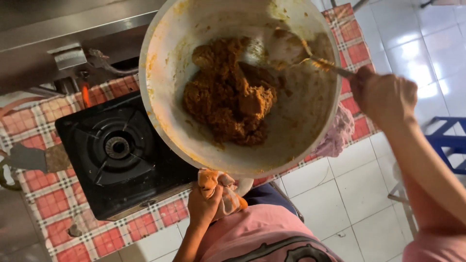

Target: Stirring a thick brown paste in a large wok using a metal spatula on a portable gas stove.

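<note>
A large pale metal wok (162, 73) is lifted and tilted above the table. It holds a lump of thick brown-orange food (228, 94). My left hand (206, 204) grips the wok's near handle through an orange-stained cloth (225, 189). My right hand (383, 94) is closed on the handle of a metal spoon (310, 58), whose bowl lies inside the wok at the upper right, smeared with the brown food.
A black single-burner gas stove (114, 150) sits on a table covered with red-and-white checked cloth (48, 204). A pink cloth (337, 136) hangs at the table edge. White floor tiles (340, 194) lie below, with a blue stool (449, 143) at right.
</note>
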